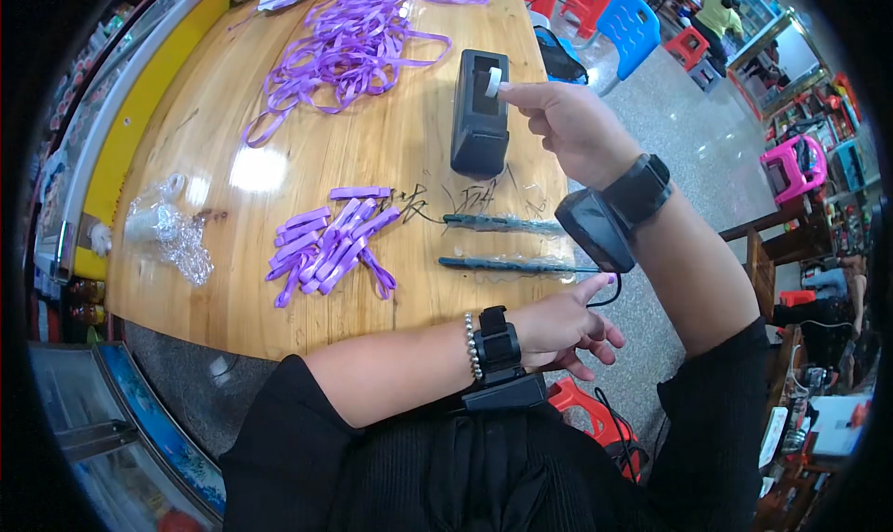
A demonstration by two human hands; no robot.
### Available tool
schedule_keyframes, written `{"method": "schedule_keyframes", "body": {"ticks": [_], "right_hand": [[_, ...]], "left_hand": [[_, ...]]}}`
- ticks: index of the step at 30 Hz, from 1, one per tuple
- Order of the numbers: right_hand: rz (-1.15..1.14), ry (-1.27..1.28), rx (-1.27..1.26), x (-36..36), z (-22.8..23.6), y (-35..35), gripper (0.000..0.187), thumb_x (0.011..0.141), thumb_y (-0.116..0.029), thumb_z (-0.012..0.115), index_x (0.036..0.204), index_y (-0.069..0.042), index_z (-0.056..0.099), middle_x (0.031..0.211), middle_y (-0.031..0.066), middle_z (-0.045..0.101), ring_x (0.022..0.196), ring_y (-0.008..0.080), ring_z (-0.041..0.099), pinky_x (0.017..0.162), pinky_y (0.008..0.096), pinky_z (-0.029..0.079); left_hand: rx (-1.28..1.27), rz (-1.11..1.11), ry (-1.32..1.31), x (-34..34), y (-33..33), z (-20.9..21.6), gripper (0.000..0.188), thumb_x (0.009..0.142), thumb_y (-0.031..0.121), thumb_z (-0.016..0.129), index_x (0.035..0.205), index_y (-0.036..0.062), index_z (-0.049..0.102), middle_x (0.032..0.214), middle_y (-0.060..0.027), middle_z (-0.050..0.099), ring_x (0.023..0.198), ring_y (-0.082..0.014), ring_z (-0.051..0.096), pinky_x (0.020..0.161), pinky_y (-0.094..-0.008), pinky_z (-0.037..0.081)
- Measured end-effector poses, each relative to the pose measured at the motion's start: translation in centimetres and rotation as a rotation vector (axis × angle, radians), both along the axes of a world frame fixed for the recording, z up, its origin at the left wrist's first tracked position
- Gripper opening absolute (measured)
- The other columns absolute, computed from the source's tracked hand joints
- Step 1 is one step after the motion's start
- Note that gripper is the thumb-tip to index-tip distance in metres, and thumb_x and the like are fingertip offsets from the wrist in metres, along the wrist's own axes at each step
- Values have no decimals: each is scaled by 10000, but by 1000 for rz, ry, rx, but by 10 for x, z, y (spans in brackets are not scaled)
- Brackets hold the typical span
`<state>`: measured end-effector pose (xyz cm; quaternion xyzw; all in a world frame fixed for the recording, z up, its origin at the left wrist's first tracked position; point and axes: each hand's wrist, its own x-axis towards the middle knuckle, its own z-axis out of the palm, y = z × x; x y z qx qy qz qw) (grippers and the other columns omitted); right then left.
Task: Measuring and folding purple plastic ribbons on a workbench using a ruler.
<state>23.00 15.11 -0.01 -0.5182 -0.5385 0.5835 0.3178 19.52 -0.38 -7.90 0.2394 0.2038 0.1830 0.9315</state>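
My right hand (581, 127) reaches over a black tape dispenser (480, 146) near the table's right edge. Its thumb and forefinger are pinched together at the rim of the white tape roll (493, 82), the other fingers curled. My left hand (569, 332) is off the table's edge, palm down and fingers apart. Its forefinger stretches to the tip of the nearer of two slim dark green rods (507, 265). The farther dark green rod (502, 222) lies parallel; clear crinkled film runs along both. To their left lies a heap of short folded purple ribbon pieces (339, 239).
A large tangle of purple ribbon (358, 44) covers the table's far part. Clear plastic wrap with small rolls (167, 225) sits at the left. Beyond the wooden table (214, 290) are a blue chair (628, 30), red stools (588, 2) and a person (718, 20).
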Motion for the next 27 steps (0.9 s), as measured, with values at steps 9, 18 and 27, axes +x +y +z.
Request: {"method": "schedule_keyframes", "body": {"ticks": [9,18,27], "right_hand": [[55,67,-188,-1,-1,-61,218,881,-230,684,906,-13,677,687,-56,464,613,58,353,558,220,290],[35,25,-241,-2,-21,-57,201,870,-215,692,913,-23,651,690,-55,481,579,66,419,521,240,304],[17,-226,-117,5,-39,-35,168,841,-125,661,863,39,634,619,4,533,494,93,460,451,264,323]], "left_hand": [[18,-29,59,3,-3,-7,229,947,70,478,1174,66,507,1104,-76,565,841,-142,603,621,-324,588],[72,-34,44,3,-3,-11,264,902,9,463,1165,34,474,1070,-86,547,899,-178,614,645,-341,584],[24,-49,51,7,0,-7,755,879,-9,504,1474,220,100,1086,-114,572,826,-157,613,614,-346,589]]}}
